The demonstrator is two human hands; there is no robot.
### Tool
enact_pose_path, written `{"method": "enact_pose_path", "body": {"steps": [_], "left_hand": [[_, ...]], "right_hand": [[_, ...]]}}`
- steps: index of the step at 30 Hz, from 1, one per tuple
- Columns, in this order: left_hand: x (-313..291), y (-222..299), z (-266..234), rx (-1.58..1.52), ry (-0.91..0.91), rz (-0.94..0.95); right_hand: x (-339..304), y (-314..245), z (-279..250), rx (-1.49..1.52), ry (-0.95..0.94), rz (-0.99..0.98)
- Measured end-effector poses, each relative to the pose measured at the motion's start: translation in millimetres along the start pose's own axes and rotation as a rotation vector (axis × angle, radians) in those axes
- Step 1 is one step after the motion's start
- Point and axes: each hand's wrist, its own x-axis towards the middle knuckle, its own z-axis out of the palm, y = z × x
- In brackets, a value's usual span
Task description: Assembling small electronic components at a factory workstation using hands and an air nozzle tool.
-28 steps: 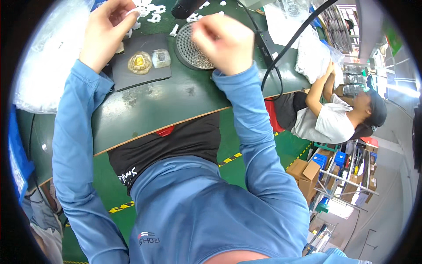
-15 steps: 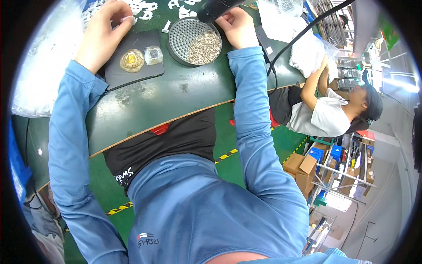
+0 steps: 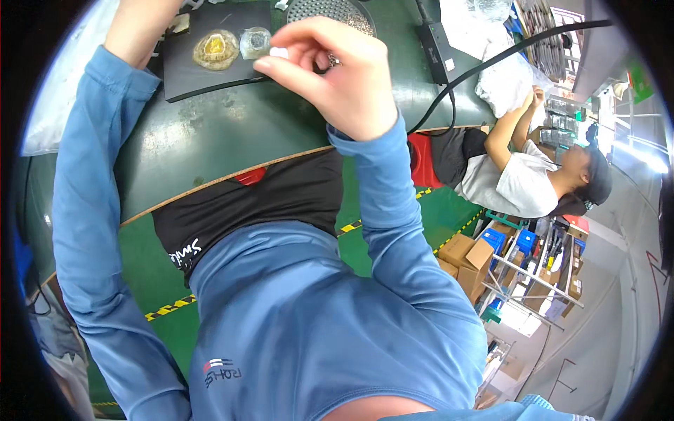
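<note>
My right hand [image 3: 344, 77] is raised over the table's near side, fingers curled and closed. Small shiny metal screws [image 3: 333, 62] show inside its curled fingers. A small white bit [image 3: 279, 52] shows by the index fingertip; I cannot tell what it is. Behind this hand, partly hidden, is a round dark dimpled dish [image 3: 317, 8] with many loose screws [image 3: 359, 24]. My left hand [image 3: 144, 24] reaches past the top edge, its fingers out of sight. Beside it, a black pad [image 3: 189, 85] carries a yellowish translucent lump [image 3: 216, 50] and a small clear block [image 3: 254, 43].
Clear plastic bags lie at the table's left. A black adapter box [image 3: 437, 52] and a thick black cable [image 3: 491, 59] are at the right. Further right, another person [image 3: 516, 172] handles white bagged goods [image 3: 505, 84]. Cardboard boxes [image 3: 467, 256] stand by a shelf.
My right hand has come from beside the dish toward me and left, now with screws in it. My left hand has gone farther up, mostly out of view. The view has shifted.
</note>
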Motion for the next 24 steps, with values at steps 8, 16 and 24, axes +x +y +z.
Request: {"method": "enact_pose_path", "body": {"steps": [8, 16, 24], "left_hand": [[-2.0, -3.2, -6.3, -0.055, 0.035, -0.062], [-4.6, -2.5, -9.5, 0.075, -0.013, -0.016], [-2.8, -3.0, -4.5, 0.058, -0.036, -0.087]], "right_hand": [[16.3, 18.6, 26.5, -0.089, -0.006, -0.028], [15.9, 13.7, 26.6, -0.113, 0.045, -0.115], [21.4, 12.6, 15.3, 0.006, 0.072, -0.003]]}}
